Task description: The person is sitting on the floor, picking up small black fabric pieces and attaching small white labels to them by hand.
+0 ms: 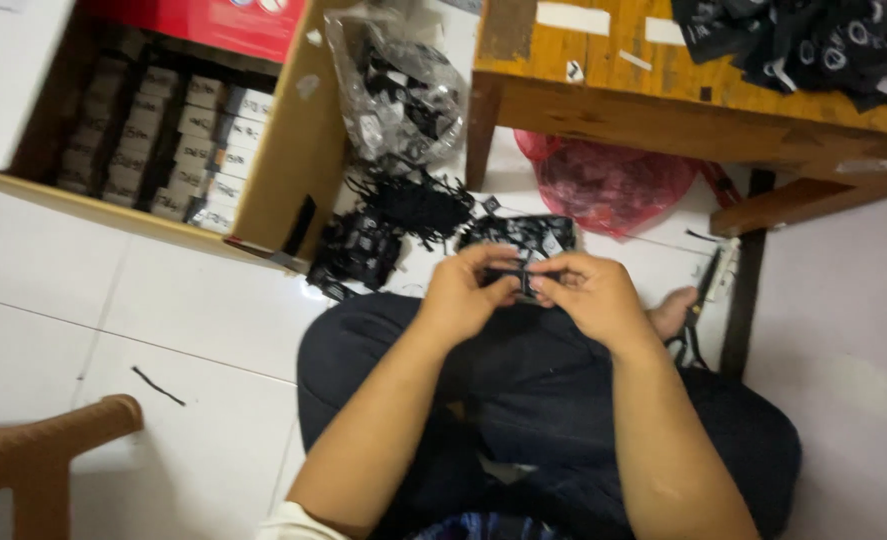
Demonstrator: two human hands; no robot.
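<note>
both hands, left hand (463,295) and right hand (591,295), have their grip pinched together on one small black label bundle (523,282) above the lap. just beyond, on the floor (163,300), lie two black label piles (403,215), one clear bag (398,85), one red bag (608,180), one cardboard box (293,150). one tabletop (663,80) stands above.

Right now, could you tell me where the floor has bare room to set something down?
Bare tile lies between the cardboard box and the wooden chair arm. It is crowded ahead of both hands, around the black pieces.
</note>
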